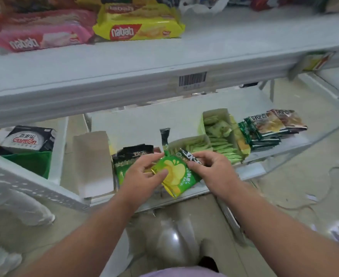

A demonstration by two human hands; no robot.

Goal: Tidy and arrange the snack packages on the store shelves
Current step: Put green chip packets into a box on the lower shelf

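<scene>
A small green and yellow snack packet (178,172) with an apple picture is held over the front edge of the lower shelf (254,170). My left hand (142,174) pinches its left side with thumb and fingers. My right hand (214,168) grips its right end, where a black printed strip shows. Behind my left hand lies a green and black snack bag (124,158). Two open cardboard boxes (222,132) of pale green packets stand right of the hands. A stack of dark green snack bags (268,128) sits at the far right of that shelf.
The upper shelf (124,64) holds a pink wafer pack (42,35) and a yellow wafer pack (138,27). An open white box (92,162) stands left of my hands. A black and white box (26,138) sits on the left shelf. Tiled floor lies below.
</scene>
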